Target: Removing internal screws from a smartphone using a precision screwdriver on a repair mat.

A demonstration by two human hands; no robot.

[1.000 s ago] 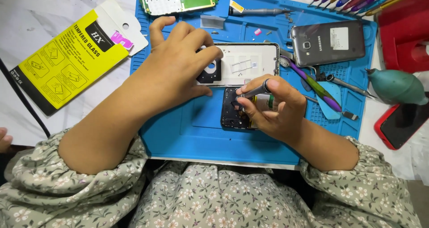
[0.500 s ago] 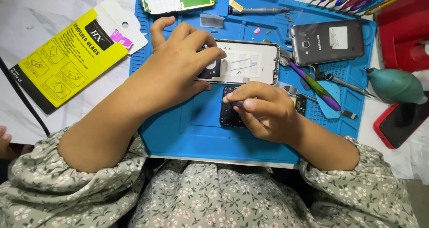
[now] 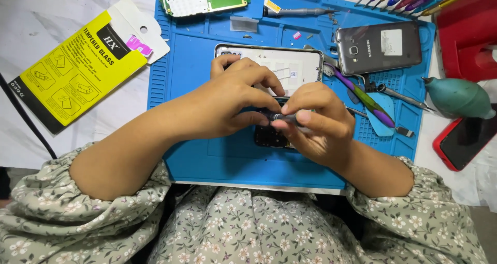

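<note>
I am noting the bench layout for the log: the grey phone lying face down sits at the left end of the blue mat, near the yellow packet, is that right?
Not quite: in the head view the grey phone lies face down at the right end of the blue mat, near the red case. The yellow packet lies off the mat to the left.

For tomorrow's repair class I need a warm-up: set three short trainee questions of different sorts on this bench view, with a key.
1. True or false: the grey phone lies face down on the blue mat.
2. Which hand pinches the thin metal tool over the small dark keypad part: (a) left hand, (b) right hand?
3. Fill in: the yellow packet lies to the ___ of the mat.

Key: 1 true; 2 b, though the left fingertips meet it too; 3 left.
</note>
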